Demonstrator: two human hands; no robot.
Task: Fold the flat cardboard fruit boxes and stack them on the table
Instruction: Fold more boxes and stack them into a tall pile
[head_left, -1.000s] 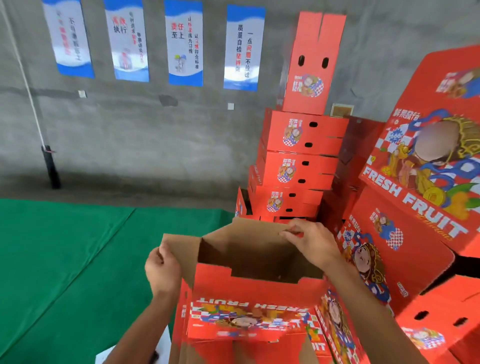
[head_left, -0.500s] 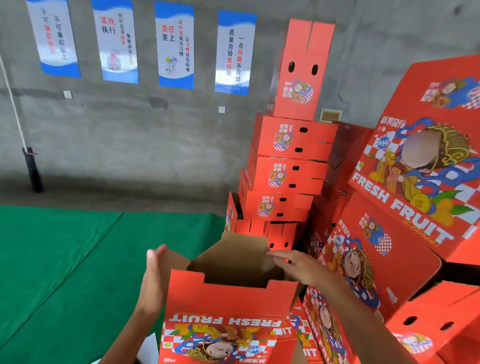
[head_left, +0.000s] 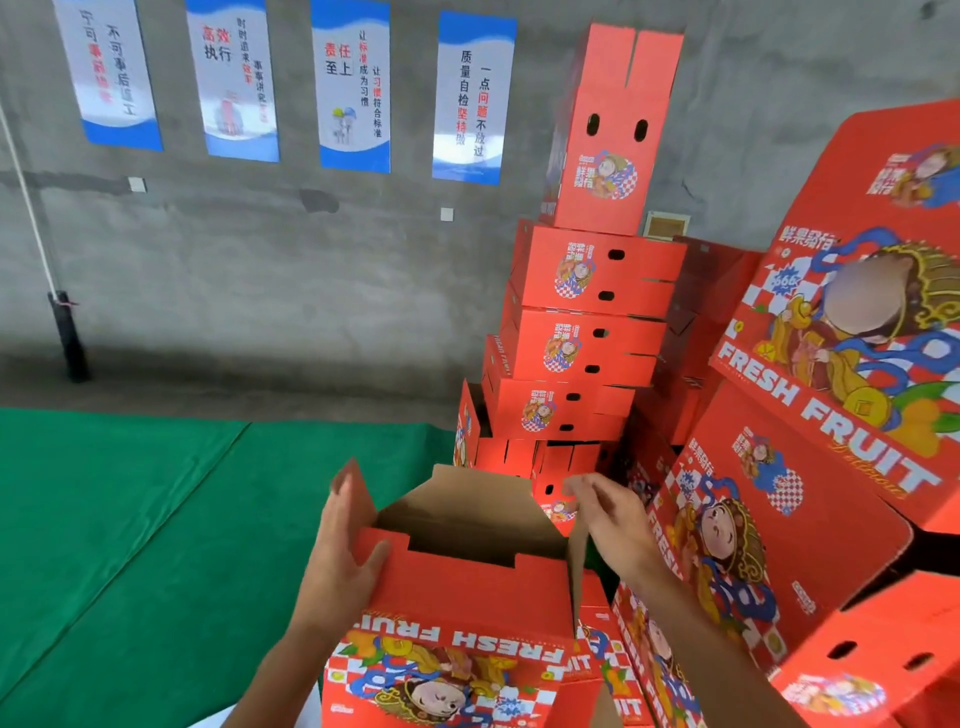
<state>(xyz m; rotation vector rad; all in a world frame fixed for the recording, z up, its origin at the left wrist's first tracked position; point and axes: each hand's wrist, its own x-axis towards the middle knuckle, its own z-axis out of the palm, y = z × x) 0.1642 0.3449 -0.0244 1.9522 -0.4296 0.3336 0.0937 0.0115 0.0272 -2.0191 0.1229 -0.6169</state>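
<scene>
A half-formed red fruit box (head_left: 457, 597) is held upright at the bottom centre of the view, its brown inner faces seen through the open top and its printed "FRESH FRUIT" panel turned toward the camera, upside down. The left hand (head_left: 340, 561) is laid against the box's left side: the fingers are kept straight along the raised left flap (head_left: 358, 493) and the thumb is hooked over the near red panel, so the wall is clasped between thumb and fingers. The right hand (head_left: 615, 519) is placed at the box's right end, where the top of the brown right flap (head_left: 575, 566) is pinched between the curled fingers and the thumb.

Behind the box, a tall stack of folded boxes (head_left: 587, 338) is seen against the grey concrete wall (head_left: 260, 270), topped by one box standing on end (head_left: 608, 135) with its two flaps pointing up. To the right, more red boxes (head_left: 831, 415) are piled at tilted angles, close beside the right forearm. A green-covered counter (head_left: 130, 519) is spread out to the left of the held box. Four blue-and-white posters (head_left: 353, 83) with Chinese text are fixed high on the wall, and a white rope (head_left: 31, 197) is run down to a dark post (head_left: 70, 338) at the far left.
</scene>
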